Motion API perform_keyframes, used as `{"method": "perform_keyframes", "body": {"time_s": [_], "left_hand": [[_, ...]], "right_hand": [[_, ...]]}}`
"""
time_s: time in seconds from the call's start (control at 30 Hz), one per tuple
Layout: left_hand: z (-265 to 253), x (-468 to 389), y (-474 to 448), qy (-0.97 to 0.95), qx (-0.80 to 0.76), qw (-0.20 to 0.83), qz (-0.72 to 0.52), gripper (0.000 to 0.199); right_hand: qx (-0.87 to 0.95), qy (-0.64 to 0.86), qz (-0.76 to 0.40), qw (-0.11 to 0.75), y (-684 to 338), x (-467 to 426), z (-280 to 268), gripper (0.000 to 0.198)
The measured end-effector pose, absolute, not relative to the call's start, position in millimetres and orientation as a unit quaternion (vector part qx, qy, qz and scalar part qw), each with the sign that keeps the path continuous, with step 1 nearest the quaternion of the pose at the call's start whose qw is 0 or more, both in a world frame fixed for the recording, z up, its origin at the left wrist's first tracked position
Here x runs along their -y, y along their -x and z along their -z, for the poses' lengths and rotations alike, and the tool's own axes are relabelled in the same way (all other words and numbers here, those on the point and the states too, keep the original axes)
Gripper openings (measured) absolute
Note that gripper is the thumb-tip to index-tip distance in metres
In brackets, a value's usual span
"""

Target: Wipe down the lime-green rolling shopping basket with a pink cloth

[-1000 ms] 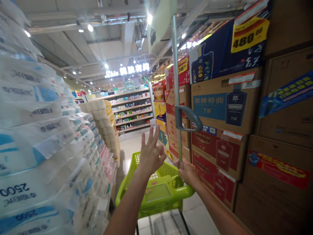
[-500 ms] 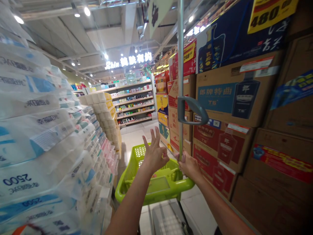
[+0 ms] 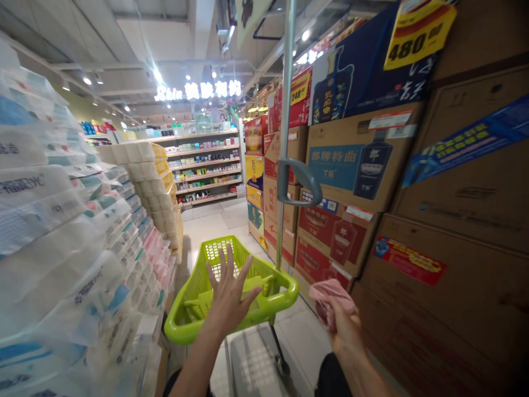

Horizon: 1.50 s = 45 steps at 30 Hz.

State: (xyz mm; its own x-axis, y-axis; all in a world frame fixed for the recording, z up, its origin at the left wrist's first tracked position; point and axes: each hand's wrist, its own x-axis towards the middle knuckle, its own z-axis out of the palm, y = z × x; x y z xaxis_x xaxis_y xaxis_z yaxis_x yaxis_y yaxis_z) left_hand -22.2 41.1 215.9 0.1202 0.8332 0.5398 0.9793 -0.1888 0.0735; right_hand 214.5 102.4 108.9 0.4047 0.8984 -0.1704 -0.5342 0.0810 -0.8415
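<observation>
A bright green shopping cart point(image 3: 231, 325) stands in front of me, with perforated basket walls. Over its near part hovers my left hand point(image 3: 231, 292), fingers spread and holding nothing. My right hand point(image 3: 341, 325) is closed around a crumpled pink cloth point(image 3: 333, 298), off to the right of the cart and apart from it. A metal pole point(image 3: 285, 99) rises from the cart's right side and carries a grey loop handle point(image 3: 298, 184); neither hand touches it.
Stacked cartons point(image 3: 347, 165) with price tags line the right side. White plastic-wrapped paper packs point(image 3: 53, 209) are piled high on the left, with pale yellow-edged stacks point(image 3: 144, 182) beyond. Shelves of small goods point(image 3: 206, 165) stand at the aisle's far end, past the tiled floor point(image 3: 215, 218).
My right hand has left the foot of the pole and moved right and down, now with the pink cloth in it. My left hand has opened from a thumb-and-finger pinch and moved left and down.
</observation>
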Motion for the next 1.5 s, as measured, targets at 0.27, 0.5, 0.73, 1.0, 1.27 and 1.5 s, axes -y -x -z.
{"method": "perform_keyframes", "body": {"time_s": [0.27,0.5,0.73,1.0,1.27,1.5], "left_hand": [[-166,-16,-4,0.688,0.671,0.142,0.237,0.051],[-175,-15,25,0.712,0.653,0.144,0.215,0.045],[-177,-15,57,0.724,0.637,0.141,0.225,0.034],[-180,-19,75,0.740,0.623,0.114,0.225,0.034],[-182,-19,96,0.750,0.612,0.104,0.229,0.031],[-180,-28,94,0.748,0.606,0.127,0.239,0.030]], "right_hand": [[0.387,0.406,-0.566,0.604,-183,-102,-152,0.023],[0.414,0.427,-0.635,0.493,-196,-105,-156,0.040],[0.349,0.310,-0.653,0.597,-173,-128,-183,0.043],[0.571,0.312,-0.598,0.468,-132,-156,-170,0.060],[0.574,0.254,-0.679,0.380,-134,-164,-156,0.050],[0.526,0.226,-0.686,0.449,-139,-166,-195,0.046]]}}
